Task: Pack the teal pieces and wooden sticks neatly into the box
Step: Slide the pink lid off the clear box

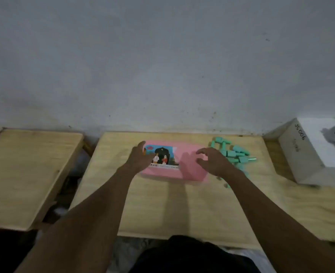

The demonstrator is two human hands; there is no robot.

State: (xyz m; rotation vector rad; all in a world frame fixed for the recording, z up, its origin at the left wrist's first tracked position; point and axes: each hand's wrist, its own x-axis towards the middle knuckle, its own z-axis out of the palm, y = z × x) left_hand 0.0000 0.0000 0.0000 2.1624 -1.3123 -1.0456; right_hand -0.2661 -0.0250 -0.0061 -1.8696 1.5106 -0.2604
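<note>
My left hand (141, 157) rests on the left end of the pink box (184, 149), fingers relaxed. My right hand (215, 162) hovers over its right end, fingers spread (holding nothing), with the teal pieces (234, 152) heaped just beside it.

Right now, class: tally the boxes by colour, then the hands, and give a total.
Pink box: 1
White box: 1
Hands: 2, left hand and right hand
Total: 4
</note>
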